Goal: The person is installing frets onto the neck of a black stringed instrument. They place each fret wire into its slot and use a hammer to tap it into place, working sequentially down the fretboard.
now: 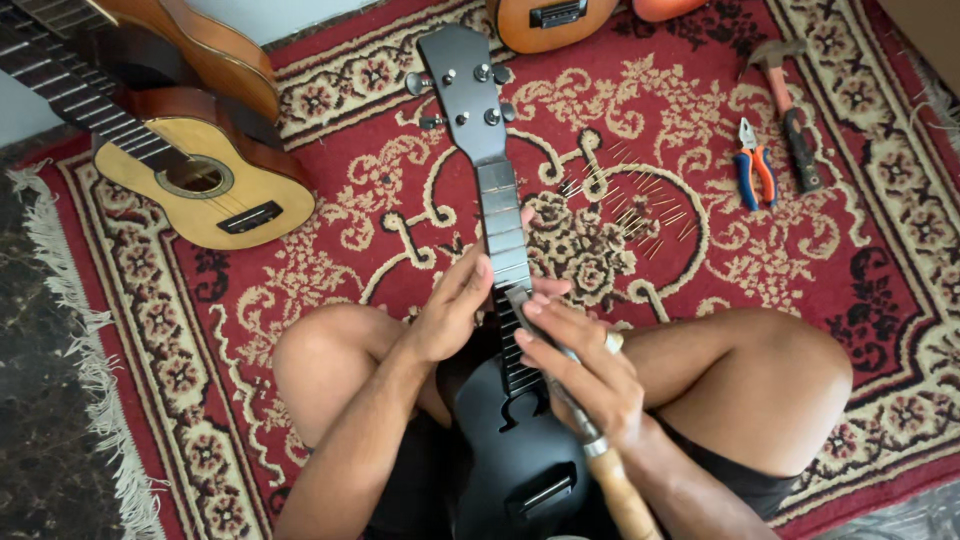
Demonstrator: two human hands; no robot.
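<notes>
A black ukulele (487, 170) lies across my lap with its headstock pointing away from me over the rug. My left hand (452, 305) holds its neck from the left side, fingers against the fretboard edge. My right hand (585, 365) grips a metal file with a wooden handle (625, 495); the blade lies along the frets under my fingertips. A ring sits on one finger of that hand.
A small tan ukulele (205, 185) and a larger guitar (190, 45) lie at the upper left. Another guitar body (550, 20) is at the top. Pliers (755, 170), a hammer (790, 110) and several loose fret wires (640, 210) rest on the red patterned rug (860, 260).
</notes>
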